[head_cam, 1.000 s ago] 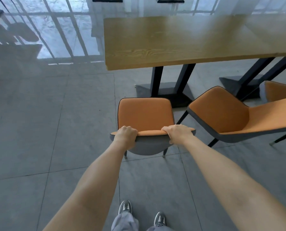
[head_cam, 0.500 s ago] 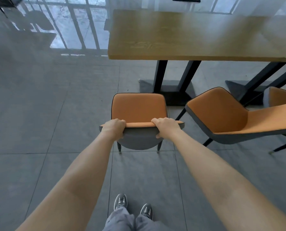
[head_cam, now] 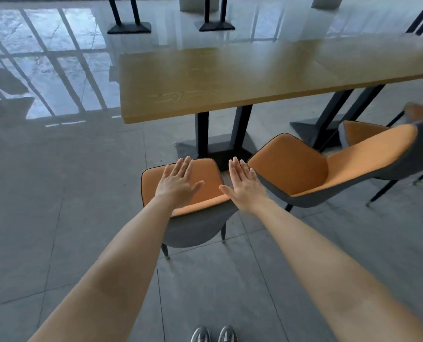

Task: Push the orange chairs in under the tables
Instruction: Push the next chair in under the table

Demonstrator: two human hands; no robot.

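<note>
- Both hands had let go of the chair [head_cam: 205,191] back since the earlier frame and now hovered spread flat, fingers apart, gripping nothing.
- Left hand [head_cam: 178,185] hung over the seat; right hand [head_cam: 243,186] over its right edge.
- That chair stood short of the worktop [head_cam: 230,77], seat not under it.
- Second chair [head_cam: 329,169] sat angled to the right, just beside.
</note>
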